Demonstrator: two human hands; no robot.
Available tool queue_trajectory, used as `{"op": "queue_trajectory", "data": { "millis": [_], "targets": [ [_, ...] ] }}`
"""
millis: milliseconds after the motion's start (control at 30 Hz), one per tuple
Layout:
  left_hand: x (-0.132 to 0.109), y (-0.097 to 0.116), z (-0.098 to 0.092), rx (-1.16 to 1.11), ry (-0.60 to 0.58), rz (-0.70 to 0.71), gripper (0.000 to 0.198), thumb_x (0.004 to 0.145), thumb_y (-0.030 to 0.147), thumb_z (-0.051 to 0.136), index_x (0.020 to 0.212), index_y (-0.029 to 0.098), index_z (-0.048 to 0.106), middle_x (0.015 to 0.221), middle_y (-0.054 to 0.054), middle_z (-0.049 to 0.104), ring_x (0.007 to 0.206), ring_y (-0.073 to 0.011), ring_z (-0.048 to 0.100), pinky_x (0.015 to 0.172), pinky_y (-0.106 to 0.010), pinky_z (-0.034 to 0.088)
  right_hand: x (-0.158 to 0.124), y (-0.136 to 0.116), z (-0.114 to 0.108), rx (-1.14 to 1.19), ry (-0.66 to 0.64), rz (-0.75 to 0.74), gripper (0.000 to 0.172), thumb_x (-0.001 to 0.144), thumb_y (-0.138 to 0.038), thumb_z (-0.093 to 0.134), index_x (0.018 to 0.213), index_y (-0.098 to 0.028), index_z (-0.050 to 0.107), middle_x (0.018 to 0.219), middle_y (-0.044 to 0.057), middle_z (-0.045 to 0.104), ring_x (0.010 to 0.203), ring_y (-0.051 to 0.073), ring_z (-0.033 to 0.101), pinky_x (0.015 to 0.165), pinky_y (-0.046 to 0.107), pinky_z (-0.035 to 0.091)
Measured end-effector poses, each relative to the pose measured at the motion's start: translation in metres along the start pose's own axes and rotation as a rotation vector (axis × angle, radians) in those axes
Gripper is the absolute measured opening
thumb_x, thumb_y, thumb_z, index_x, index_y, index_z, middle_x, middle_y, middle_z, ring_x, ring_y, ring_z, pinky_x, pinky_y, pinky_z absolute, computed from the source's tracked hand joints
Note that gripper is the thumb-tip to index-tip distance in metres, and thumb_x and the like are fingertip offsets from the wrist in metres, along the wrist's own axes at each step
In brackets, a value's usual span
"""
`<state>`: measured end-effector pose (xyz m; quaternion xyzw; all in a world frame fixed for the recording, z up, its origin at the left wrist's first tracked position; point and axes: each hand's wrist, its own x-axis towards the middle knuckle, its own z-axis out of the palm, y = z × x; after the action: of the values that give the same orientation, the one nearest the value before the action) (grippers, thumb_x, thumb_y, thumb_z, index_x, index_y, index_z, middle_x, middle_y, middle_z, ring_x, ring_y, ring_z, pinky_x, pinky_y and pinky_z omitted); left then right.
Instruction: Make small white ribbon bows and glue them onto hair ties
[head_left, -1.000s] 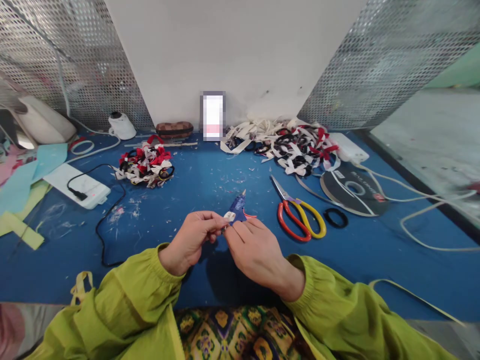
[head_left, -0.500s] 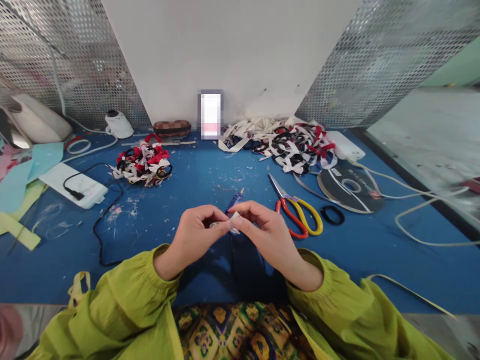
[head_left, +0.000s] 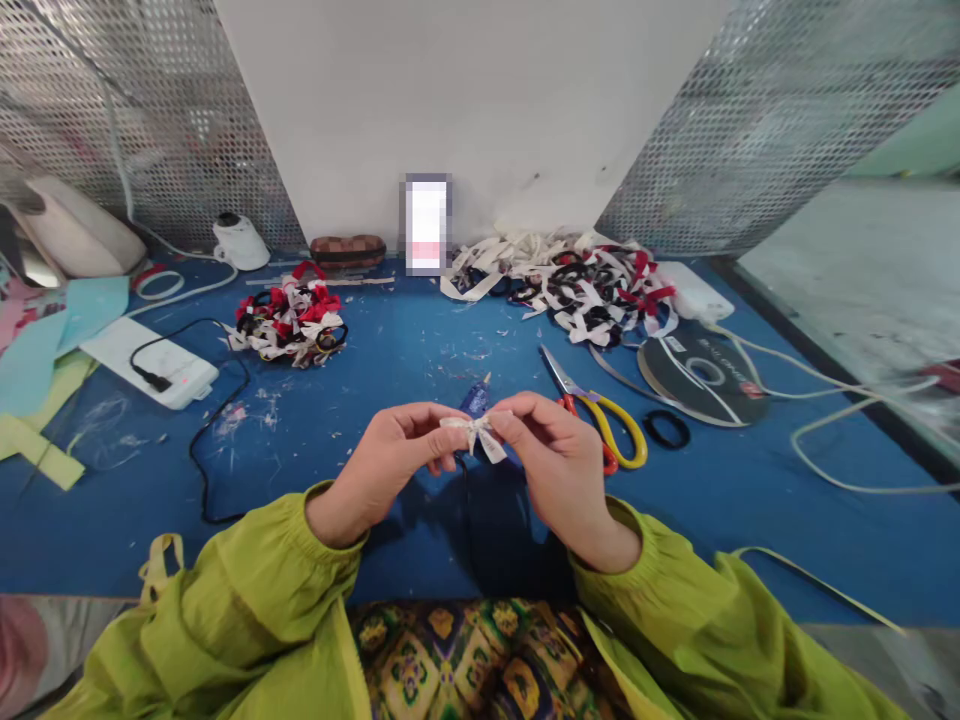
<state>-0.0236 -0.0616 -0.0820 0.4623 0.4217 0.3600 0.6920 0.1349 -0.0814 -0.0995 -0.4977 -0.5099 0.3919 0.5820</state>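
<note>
A small white ribbon bow (head_left: pixel 480 432) with a knot in its middle is stretched between my two hands above the blue table. My left hand (head_left: pixel 397 455) pinches its left loop between thumb and fingers. Its right loop is pinched by my right hand (head_left: pixel 559 465), and a tail hangs down between them. Just behind the bow lies a blue glue gun (head_left: pixel 475 398), its tip pointing away and its rear part hidden by my hands. Scissors (head_left: pixel 589 400) with red and yellow handles lie beside my right hand, which partly covers the red handle.
A heap of bows and ribbons (head_left: pixel 585 285) lies at the back right, a smaller pile (head_left: pixel 291 318) at the back left. Right of the scissors are a black hair tie (head_left: pixel 666 430) and a ribbon spool (head_left: pixel 697 380). A white power strip (head_left: pixel 161 370) lies left on the blue table (head_left: pixel 285 440).
My hands have moved slightly apart, and the bow now shows spread between them. The right hand has shifted right, covering more of the scissors' red handle. The view has shifted slightly.
</note>
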Motion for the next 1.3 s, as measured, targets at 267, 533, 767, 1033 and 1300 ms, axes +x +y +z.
{"op": "queue_trajectory", "data": {
  "millis": [267,533,767,1033,1300],
  "targets": [
    [-0.0005,0.0023,0.003,0.164,0.151,0.151,0.015,0.073,0.028,0.071,0.072,0.013,0.068,0.061,0.0,0.065,0.055,-0.0082,0.054,0.056,-0.02,0.044,0.0027,-0.0052,-0.0012,0.023,-0.126,0.077,0.011,0.077,-0.029,0.066,0.08,-0.019,0.066,0.066,-0.001,0.063,0.057,0.011,0.056,0.055,0.024,0.045],
    [-0.0025,0.0011,0.0031,0.217,0.179,0.085,0.015,0.068,0.026,0.072,0.063,0.013,0.066,0.053,0.001,0.06,0.049,-0.0072,0.05,0.049,-0.019,0.038,-0.0016,-0.0026,-0.0001,-0.306,-0.157,-0.217,0.012,0.081,-0.022,0.064,0.07,-0.02,0.066,0.066,0.002,0.067,0.063,0.015,0.061,0.06,0.027,0.047],
    [0.0013,-0.003,-0.0003,-0.104,0.079,-0.137,0.023,0.067,0.032,0.075,0.063,0.013,0.064,0.054,0.002,0.059,0.046,-0.0046,0.048,0.047,-0.017,0.036,-0.0006,-0.0006,0.0012,-0.223,-0.116,-0.102,0.009,0.079,-0.022,0.065,0.07,-0.02,0.067,0.065,0.001,0.068,0.06,0.014,0.06,0.057,0.026,0.047],
    [0.0002,0.0008,0.0049,-0.011,0.195,0.061,0.011,0.068,0.024,0.076,0.07,0.015,0.072,0.062,0.0,0.069,0.054,-0.0064,0.056,0.054,-0.017,0.044,0.0011,0.0001,0.0007,-0.057,-0.065,0.065,0.006,0.076,-0.026,0.068,0.075,-0.02,0.069,0.068,0.0,0.068,0.061,0.013,0.06,0.058,0.026,0.048],
    [-0.001,0.0014,0.0069,0.154,0.188,0.136,0.004,0.069,0.018,0.073,0.07,0.015,0.074,0.062,-0.001,0.072,0.055,-0.0087,0.061,0.057,-0.018,0.05,0.006,-0.0043,-0.006,-0.247,-0.09,-0.314,0.012,0.082,-0.012,0.061,0.08,-0.021,0.068,0.083,0.004,0.063,0.083,0.017,0.061,0.074,0.031,0.051]
  ]
}}
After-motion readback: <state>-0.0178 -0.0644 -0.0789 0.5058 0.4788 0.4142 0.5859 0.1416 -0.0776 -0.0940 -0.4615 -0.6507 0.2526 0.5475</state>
